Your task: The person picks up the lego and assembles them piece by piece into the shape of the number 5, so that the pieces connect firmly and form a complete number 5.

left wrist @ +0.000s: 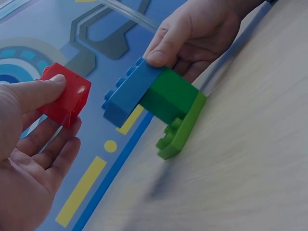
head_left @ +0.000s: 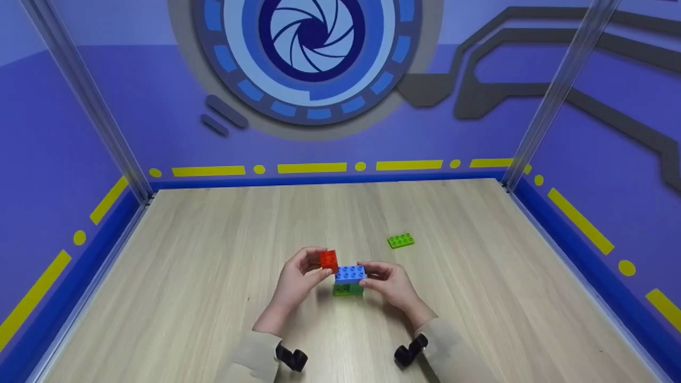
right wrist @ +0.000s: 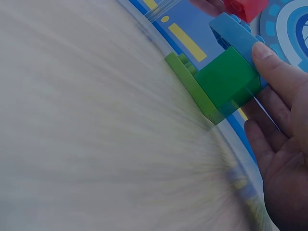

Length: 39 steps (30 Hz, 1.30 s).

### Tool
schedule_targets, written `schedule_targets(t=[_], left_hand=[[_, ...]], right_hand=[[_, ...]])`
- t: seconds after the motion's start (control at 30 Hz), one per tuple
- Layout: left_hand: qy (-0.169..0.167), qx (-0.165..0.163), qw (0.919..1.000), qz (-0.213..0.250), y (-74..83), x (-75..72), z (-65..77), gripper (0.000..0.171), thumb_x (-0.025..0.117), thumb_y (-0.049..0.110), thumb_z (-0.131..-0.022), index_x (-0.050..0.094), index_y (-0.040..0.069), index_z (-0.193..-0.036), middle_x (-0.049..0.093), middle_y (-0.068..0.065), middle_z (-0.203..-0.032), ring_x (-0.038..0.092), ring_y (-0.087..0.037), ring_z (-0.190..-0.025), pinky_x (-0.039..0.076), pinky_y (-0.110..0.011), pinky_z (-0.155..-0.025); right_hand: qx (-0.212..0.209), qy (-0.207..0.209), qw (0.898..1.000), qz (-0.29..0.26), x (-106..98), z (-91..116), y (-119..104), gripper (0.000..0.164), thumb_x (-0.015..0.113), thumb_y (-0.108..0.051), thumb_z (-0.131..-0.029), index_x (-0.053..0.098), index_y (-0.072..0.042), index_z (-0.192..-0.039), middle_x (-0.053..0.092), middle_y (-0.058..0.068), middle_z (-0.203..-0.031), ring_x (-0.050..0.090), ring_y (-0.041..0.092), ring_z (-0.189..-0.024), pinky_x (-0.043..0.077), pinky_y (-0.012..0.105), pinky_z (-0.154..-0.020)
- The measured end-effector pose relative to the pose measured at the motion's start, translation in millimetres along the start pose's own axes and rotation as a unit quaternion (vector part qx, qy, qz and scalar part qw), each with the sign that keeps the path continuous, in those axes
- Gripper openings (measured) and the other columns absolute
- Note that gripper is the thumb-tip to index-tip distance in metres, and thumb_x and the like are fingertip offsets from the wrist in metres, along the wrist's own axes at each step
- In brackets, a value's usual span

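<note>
Blue tops the small stack in the person's right hand (head_left: 393, 283): an eight-stud toy building brick (head_left: 350, 274), which I take as the landmark. Directly under it sits a dark green block (left wrist: 171, 94), and below that a lime studded base piece (left wrist: 180, 132). Both the blue brick and the base piece jut past the green block on the side facing the left hand (head_left: 297, 277), leaving an open gap between them.

The right hand pinches the blue brick near its right end, thumb on one side and fingers on the other; the remaining fingers curl loosely behind. The left hand holds a red brick (left wrist: 70, 94) just left of the blue brick and a little above it, thumb pressed on one flat face, fingertips against the opposite side. Red and blue stand apart in the left wrist view. Beyond the blue brick and to its right, a loose lime eight-stud plate (head_left: 400, 241) lies on the wooden tabletop (head_left: 213, 255).

All of these look like hard, glossy plastic: light, stiff, slightly slick, hardly fragile. The stack's weak points are probably its stud joints, with the overhanging blue end likely to lever loose if pushed down. Gripping across the green block would steady it better; the red brick is best pinched by its smooth sides, studs left free.
</note>
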<state>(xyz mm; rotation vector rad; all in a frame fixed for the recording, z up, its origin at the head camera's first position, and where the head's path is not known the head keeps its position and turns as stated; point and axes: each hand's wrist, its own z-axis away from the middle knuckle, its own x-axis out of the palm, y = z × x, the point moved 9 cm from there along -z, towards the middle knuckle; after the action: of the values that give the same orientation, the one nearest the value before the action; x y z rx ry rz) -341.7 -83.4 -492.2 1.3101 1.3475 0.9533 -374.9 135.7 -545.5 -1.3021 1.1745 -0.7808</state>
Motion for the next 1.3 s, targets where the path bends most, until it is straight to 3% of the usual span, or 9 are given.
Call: schedule_targets(t=[0.23, 0.53, 0.8, 1.07, 1.3], left_hand=[[-0.005, 0.0, 0.9998, -0.019, -1.3, 13.1, 0.8, 0.042, 0.079, 0.015, -0.092, 0.065, 0.013, -0.132, 0.071, -0.009, -0.124, 0.066, -0.023, -0.115, 0.051, -0.046, -0.112], [-0.01, 0.012, 0.9994, -0.032, -2.8, 22.3, -0.1, 0.041, 0.079, 0.013, -0.091, 0.066, 0.011, -0.13, 0.072, -0.01, -0.124, 0.067, -0.025, -0.115, 0.051, -0.048, -0.11], [-0.007, 0.012, 0.9989, -0.044, -5.7, 23.8, 0.4, 0.042, 0.079, 0.016, -0.091, 0.067, 0.013, -0.131, 0.071, -0.009, -0.127, 0.066, -0.026, -0.116, 0.05, -0.053, -0.11], [-0.005, 0.046, 0.995, -0.088, 3.3, 23.6, 2.0, 0.043, 0.078, 0.016, -0.092, 0.067, 0.011, -0.133, 0.071, -0.012, -0.13, 0.068, -0.03, -0.115, 0.052, -0.053, -0.108], [-0.002, 0.053, 0.9925, -0.11, 4.4, 23.8, 3.4, 0.048, 0.079, 0.017, -0.091, 0.066, 0.012, -0.137, 0.07, -0.011, -0.135, 0.068, -0.031, -0.117, 0.054, -0.051, -0.107]], right_hand=[[-0.003, 0.0, 1.0, 0.012, -1, 0, 0, 0.043, 0.083, -0.017, -0.087, 0.072, -0.003, -0.126, 0.073, 0.017, -0.126, 0.07, 0.009, -0.107, 0.056, 0.018, -0.094], [0.005, 0.004, 1.0, 0.008, -1, 0, -1, 0.043, 0.083, -0.015, -0.087, 0.071, -0.001, -0.126, 0.073, 0.019, -0.125, 0.071, 0.018, -0.109, 0.056, 0.018, -0.093], [0.01, 0.006, 1.0, 0.007, -1, 0, 1, 0.042, 0.082, -0.013, -0.087, 0.071, -0.001, -0.126, 0.073, 0.019, -0.125, 0.07, 0.02, -0.11, 0.056, 0.017, -0.092], [0.006, 0.005, 1.0, 0.007, 0, 0, -1, 0.042, 0.082, -0.013, -0.088, 0.071, 0.0, -0.127, 0.073, 0.02, -0.124, 0.071, 0.022, -0.11, 0.056, 0.018, -0.092], [0.005, 0.005, 1.0, 0.001, 0, 0, -2, 0.043, 0.082, -0.011, -0.087, 0.071, 0.001, -0.127, 0.073, 0.022, -0.125, 0.071, 0.025, -0.111, 0.056, 0.016, -0.091]])
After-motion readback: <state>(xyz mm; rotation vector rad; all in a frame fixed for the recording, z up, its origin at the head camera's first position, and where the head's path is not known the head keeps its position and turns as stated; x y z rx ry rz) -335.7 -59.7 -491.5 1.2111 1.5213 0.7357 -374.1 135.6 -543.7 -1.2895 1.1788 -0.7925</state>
